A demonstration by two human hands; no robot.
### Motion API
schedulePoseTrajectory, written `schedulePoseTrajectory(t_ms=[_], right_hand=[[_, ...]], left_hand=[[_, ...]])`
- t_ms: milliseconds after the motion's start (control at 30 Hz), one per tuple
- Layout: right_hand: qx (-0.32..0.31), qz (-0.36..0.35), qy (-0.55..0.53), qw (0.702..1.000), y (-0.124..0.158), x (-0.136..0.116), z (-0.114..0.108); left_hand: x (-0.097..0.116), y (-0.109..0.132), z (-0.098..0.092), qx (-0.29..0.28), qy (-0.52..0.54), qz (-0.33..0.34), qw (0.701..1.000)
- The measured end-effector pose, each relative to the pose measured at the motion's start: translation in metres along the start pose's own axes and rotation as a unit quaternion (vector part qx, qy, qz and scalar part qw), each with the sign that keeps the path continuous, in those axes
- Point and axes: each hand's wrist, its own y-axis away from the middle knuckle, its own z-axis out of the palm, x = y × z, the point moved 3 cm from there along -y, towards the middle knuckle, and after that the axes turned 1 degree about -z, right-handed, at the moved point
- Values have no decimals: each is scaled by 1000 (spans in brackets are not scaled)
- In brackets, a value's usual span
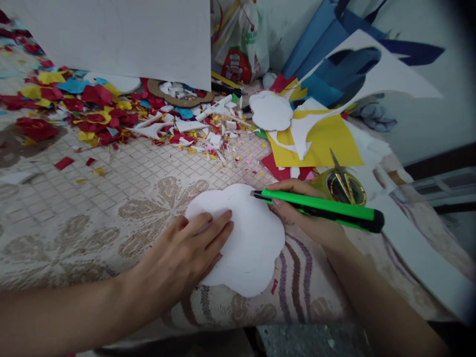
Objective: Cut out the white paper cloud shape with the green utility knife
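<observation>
A white cloud-shaped foam cutout (250, 243) lies on the patterned tablecloth (111, 198) near the front edge. My left hand (186, 255) lies flat on its left part, fingers stretched out and pressing it down. My right hand (297, 210) is closed around a green utility knife (320, 208), held nearly level. The knife's tip points left over the cutout's upper right edge.
Red, yellow, blue and white paper scraps (92, 109) litter the far side. A second white cloud cutout (270, 111) rests on yellow sheets (327, 144). Scissors (344, 181) lie on a tape roll to the right. A large white board (122, 34) leans at the back.
</observation>
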Motion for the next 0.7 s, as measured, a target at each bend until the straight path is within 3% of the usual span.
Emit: schedulePoseTrajectory(t_ms=[433,700], right_hand=[[-31,12,-37,999,-2,6,3],[-62,9,-43,997,-1,8,2]], left_hand=[[-3,-1,9,16,27,16,999],[-5,0,16,-32,78,46,995]])
